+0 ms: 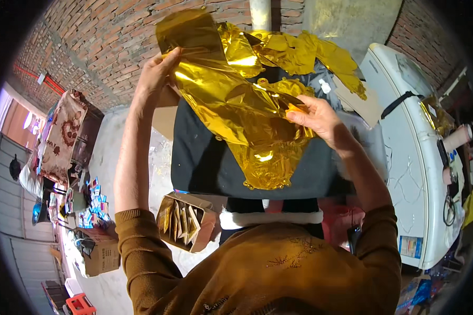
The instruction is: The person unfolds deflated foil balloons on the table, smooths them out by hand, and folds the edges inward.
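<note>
A large, limp gold foil balloon [215, 100] with small looped tabs along its edge is stretched up over the black-covered table [194, 168]. At its upper left edge, my left hand [160, 68] pinches the foil between thumb and fingers. Lower and to the right, my right hand [319, 118] grips a gathered fold of the same balloon. Its lower end hangs down near the table's front edge. Behind it, more crumpled gold foil [289, 52] lies across the far side of the table; where one piece ends and another begins is hard to tell.
An open cardboard box [205, 236] with flat packets stands on the floor, left of my lap. A white chest freezer [410, 173] flanks the table at right. A small white bottle [325, 85] and a cardboard sheet [357, 100] lie at the far right of the table.
</note>
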Available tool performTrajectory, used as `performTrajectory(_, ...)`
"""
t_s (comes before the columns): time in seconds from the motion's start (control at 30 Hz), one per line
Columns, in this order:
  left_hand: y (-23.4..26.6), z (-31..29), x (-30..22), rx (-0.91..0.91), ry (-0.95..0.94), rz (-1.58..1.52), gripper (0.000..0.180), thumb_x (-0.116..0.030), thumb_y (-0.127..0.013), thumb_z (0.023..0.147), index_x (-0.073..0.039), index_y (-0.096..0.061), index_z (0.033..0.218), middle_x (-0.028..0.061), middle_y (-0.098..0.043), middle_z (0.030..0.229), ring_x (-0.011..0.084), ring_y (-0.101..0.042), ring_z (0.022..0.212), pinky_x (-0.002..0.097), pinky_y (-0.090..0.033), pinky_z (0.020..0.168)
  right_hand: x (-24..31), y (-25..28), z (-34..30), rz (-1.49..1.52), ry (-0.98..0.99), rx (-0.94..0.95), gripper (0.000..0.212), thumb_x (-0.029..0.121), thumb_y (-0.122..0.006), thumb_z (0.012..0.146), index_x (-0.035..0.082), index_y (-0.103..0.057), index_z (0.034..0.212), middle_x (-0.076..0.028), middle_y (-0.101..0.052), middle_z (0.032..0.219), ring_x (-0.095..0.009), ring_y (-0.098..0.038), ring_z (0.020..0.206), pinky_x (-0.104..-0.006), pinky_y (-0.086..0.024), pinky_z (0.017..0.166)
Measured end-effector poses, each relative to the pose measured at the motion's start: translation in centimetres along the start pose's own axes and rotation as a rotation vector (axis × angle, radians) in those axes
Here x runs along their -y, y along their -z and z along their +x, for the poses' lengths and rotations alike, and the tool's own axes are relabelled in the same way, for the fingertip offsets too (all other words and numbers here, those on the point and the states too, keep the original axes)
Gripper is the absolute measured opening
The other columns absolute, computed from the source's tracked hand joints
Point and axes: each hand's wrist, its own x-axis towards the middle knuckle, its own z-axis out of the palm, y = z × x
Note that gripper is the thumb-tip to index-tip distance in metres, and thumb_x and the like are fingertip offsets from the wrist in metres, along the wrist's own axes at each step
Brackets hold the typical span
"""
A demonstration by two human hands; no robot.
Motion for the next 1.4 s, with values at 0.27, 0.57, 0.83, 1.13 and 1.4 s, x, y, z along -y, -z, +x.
performTrajectory(0.27, -2.1, -3.7, -1.0, 0.2, -0.043, -0.276, 0.017, -0.019, -0.075, 0.096, -0.004, -0.071, 0.102, -0.0023, -0.066, 0.084, 0.0055, -0.051, 0.056, 0.0185, -0.037, 0.048, -2.8, 10.1, 3.9, -0.467, 0.017, -0.353, 0.04, 0.014, -0.072, 0.089, 0.0, -0.066, 0.127, -0.009, -0.072, 0.114, -0.016, -0.064, 0.105, -0.0312, -0.049, 0.095)
performTrajectory(0.57, -8.2, -10.3, 3.3, 0.113, -0.277, 0.085, 0.024, -0.014, -0.078, 0.091, -0.002, -0.074, 0.112, 0.0019, -0.075, 0.101, 0.0113, -0.066, 0.09, 0.028, -0.054, 0.082, -8.8, 17.8, 15.0, -0.564, 0.189, -0.704, 0.045, 0.003, -0.071, 0.081, 0.004, -0.067, 0.125, -0.008, -0.069, 0.112, -0.02, -0.065, 0.102, -0.0306, -0.049, 0.092)
performTrajectory(0.83, -16.2, -11.4, 16.0, 0.344, -0.551, 0.295, 0.036, 0.008, -0.068, 0.078, -0.004, -0.073, 0.111, 0.0136, -0.069, 0.119, 0.0349, -0.064, 0.121, 0.041, -0.051, 0.103, -18.8, 23.4, 18.4, -0.67, 0.125, -0.572, 0.026, -0.007, -0.066, 0.078, 0.004, -0.067, 0.102, -0.003, -0.066, 0.097, -0.017, -0.063, 0.085, -0.0305, -0.051, 0.077)
performTrajectory(1.13, -14.7, -11.4, 21.3, 0.376, -0.447, 0.342, 0.026, 0.0, -0.072, 0.085, -0.003, -0.075, 0.11, 0.0145, -0.069, 0.122, 0.0362, -0.062, 0.126, 0.0434, -0.05, 0.103, -19.9, 17.6, 20.6, -0.107, -0.184, -0.601, 0.01, 0.01, -0.064, 0.097, 0.004, -0.062, 0.104, -0.004, -0.062, 0.097, -0.014, -0.061, 0.077, -0.0325, -0.058, 0.065)
performTrajectory(1.4, -14.8, -10.3, 22.0, 0.393, -0.391, 0.265, 0.04, 0.014, -0.061, 0.077, -0.005, -0.075, 0.109, 0.014, -0.067, 0.124, 0.0371, -0.06, 0.129, 0.0433, -0.051, 0.105, -19.6, 16.0, 21.6, -0.511, -0.32, -0.516, 0.048, 0.028, -0.074, 0.09, 0.002, -0.053, 0.124, -0.012, -0.063, 0.097, -0.021, -0.063, 0.085, -0.0338, -0.054, 0.062)
